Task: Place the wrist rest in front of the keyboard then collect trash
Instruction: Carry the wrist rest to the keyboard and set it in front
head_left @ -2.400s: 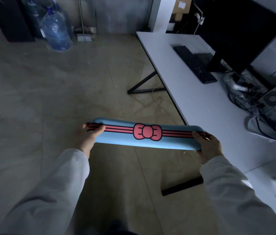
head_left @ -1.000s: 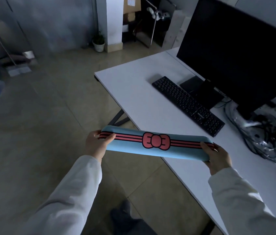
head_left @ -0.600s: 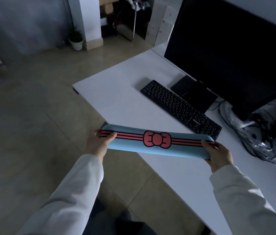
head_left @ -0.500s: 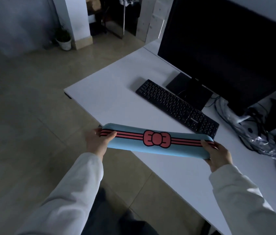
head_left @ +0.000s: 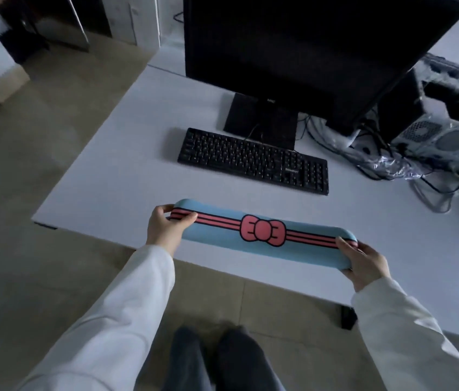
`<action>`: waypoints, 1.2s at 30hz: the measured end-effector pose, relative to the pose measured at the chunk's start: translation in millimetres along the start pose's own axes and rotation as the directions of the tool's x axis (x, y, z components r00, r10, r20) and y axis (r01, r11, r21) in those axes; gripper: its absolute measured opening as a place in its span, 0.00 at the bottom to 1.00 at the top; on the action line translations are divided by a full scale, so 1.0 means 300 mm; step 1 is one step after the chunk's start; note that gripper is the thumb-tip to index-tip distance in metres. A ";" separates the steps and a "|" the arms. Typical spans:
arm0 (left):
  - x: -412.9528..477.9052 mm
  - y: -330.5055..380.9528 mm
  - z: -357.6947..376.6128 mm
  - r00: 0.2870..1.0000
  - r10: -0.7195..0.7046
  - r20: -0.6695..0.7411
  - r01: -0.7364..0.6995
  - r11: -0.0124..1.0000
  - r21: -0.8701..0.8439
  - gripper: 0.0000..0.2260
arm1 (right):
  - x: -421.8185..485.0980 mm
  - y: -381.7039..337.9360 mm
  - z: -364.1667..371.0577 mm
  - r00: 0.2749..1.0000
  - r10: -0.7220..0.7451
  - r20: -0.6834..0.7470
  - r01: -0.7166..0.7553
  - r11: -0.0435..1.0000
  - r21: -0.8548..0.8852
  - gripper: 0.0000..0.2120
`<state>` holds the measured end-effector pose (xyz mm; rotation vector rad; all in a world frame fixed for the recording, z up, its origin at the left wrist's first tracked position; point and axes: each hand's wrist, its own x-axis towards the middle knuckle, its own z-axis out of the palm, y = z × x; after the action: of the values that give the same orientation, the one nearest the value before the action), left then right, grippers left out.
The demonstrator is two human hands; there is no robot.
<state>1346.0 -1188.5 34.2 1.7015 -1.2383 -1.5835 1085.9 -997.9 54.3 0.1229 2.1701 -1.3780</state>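
The left hand and right hand each grip one end of the wrist rest, keeping it level above the bench near edge, roughly parallel to the keyboard, for setting down just before it.

The scene is being viewed through a single wide-angle camera worn at head height, being aimed forward and steeply down. The near edge of the white surface is being looked over at close range, with the keyboard and monitor being framed beyond and the floor below
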 end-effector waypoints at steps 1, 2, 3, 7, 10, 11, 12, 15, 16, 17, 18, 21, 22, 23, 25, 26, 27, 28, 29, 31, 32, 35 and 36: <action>0.013 0.000 0.013 1.000 -0.003 0.019 0.002 1.000 0.020 0.22 | -0.007 0.018 -0.012 1.000 0.025 -0.018 -0.025 1.000 0.014 0.19; 0.029 -0.001 0.030 0.999 -0.003 0.038 0.001 0.999 0.044 0.23 | -0.011 0.040 -0.025 0.998 0.052 -0.032 -0.051 0.998 0.026 0.18; 0.040 0.001 0.041 0.999 0.004 0.048 -0.007 0.998 0.068 0.23 | -0.016 0.056 -0.031 0.996 0.082 -0.040 -0.081 0.996 0.031 0.17; 0.088 0.041 0.142 0.989 0.036 0.143 -0.066 0.974 0.217 0.24 | -0.001 0.134 -0.071 0.964 0.258 -0.066 -0.252 0.963 0.095 0.08; 0.124 0.070 0.171 0.984 0.026 0.177 -0.080 0.949 0.305 0.23 | 0.005 0.187 -0.064 0.936 0.346 -0.064 -0.335 0.932 0.137 0.05; 0.138 0.078 0.186 0.982 0.019 0.190 -0.082 0.941 0.329 0.23 | 0.009 0.202 -0.062 0.926 0.373 -0.059 -0.360 0.919 0.161 0.07; 0.151 0.085 0.203 0.980 0.014 0.201 -0.086 0.930 0.357 0.23 | 0.013 0.213 -0.061 0.915 0.401 -0.052 -0.386 0.903 0.187 0.09; 0.198 0.108 0.255 0.973 0.018 0.230 -0.116 0.901 0.419 0.24 | 0.019 0.220 -0.055 0.895 0.442 -0.055 -0.416 0.874 0.250 0.18; 0.213 0.114 0.272 0.971 0.016 0.238 -0.119 0.897 0.426 0.24 | 0.025 0.218 -0.054 0.891 0.449 -0.064 -0.419 0.868 0.267 0.19; 0.228 0.118 0.286 0.970 0.016 0.243 -0.124 0.892 0.434 0.24 | 0.030 0.214 -0.054 0.885 0.460 -0.067 -0.425 0.860 0.283 0.19; 0.239 0.121 0.300 0.968 0.013 0.250 -0.127 0.885 0.447 0.24 | 0.034 0.210 -0.054 0.878 0.473 -0.071 -0.436 0.852 0.292 0.20; 0.269 0.125 0.329 0.965 -0.002 0.262 -0.129 0.868 0.480 0.23 | 0.033 0.202 -0.040 0.852 0.513 -0.100 -0.466 0.833 0.299 0.21; 0.278 0.126 0.334 0.965 -0.008 0.261 -0.123 0.867 0.482 0.23 | 0.031 0.194 -0.035 0.850 0.515 -0.106 -0.466 0.831 0.303 0.21; 0.292 0.129 0.341 0.965 -0.013 0.260 -0.120 0.866 0.486 0.23 | 0.032 0.184 -0.028 0.849 0.516 -0.116 -0.464 0.832 0.304 0.20; 0.319 0.137 0.353 0.964 -0.024 0.265 -0.117 0.856 0.503 0.22 | 0.043 0.182 -0.013 0.844 0.515 -0.149 -0.464 0.841 0.279 0.20; 0.330 0.140 0.357 0.964 -0.025 0.266 -0.118 0.852 0.510 0.22 | 0.045 0.181 -0.004 0.841 0.515 -0.165 -0.465 0.845 0.265 0.20; 0.344 0.145 0.362 0.962 -0.022 0.270 -0.125 0.848 0.514 0.21 | 0.049 0.181 0.008 0.836 0.518 -0.182 -0.466 0.845 0.262 0.20; 0.354 0.146 0.367 0.962 -0.018 0.273 -0.132 0.844 0.520 0.21 | 0.051 0.181 0.018 0.833 0.519 -0.192 -0.465 0.845 0.264 0.20; 0.363 0.149 0.372 0.961 -0.015 0.276 -0.139 0.838 0.528 0.21 | 0.054 0.181 0.026 0.833 0.516 -0.202 -0.459 0.847 0.269 0.20; 0.385 0.154 0.380 0.956 -0.020 0.292 -0.149 0.826 0.544 0.21 | 0.056 0.184 0.044 0.830 0.510 -0.224 -0.446 0.849 0.283 0.19; 0.392 0.155 0.383 0.953 -0.030 0.302 -0.148 0.823 0.549 0.21 | 0.056 0.185 0.048 0.826 0.512 -0.236 -0.446 0.850 0.281 0.19; 0.416 0.155 0.388 0.945 -0.058 0.321 -0.142 0.814 0.564 0.20 | 0.057 0.196 0.060 0.805 0.517 -0.290 -0.459 0.853 0.248 0.19; 0.422 0.155 0.388 0.942 -0.063 0.331 -0.146 0.809 0.569 0.20 | 0.055 0.201 0.063 0.800 0.518 -0.302 -0.463 0.854 0.237 0.20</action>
<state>1210.1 -1293.9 -12.7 1.7648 -2.1073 -1.6090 1101.5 -989.6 -8.5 1.0011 2.0850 -1.2711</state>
